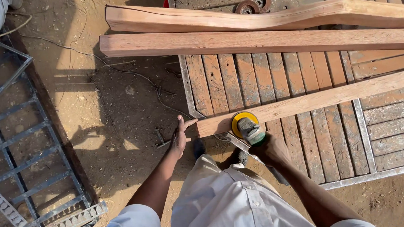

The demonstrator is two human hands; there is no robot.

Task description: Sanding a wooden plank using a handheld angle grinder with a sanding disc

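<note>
Right hand [269, 150] grips sander [247, 126], disc on plank [310, 102] end; plank runs right. Left hand [179, 138] open, fingertips at end.

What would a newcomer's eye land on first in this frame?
Probably the yellow sanding disc of the grinder in the right hand, pressed on the end of the nearest plank, low centre. The left hand steadies that plank's end. Behind, two longer timbers lie across the slatted workbench.
</note>
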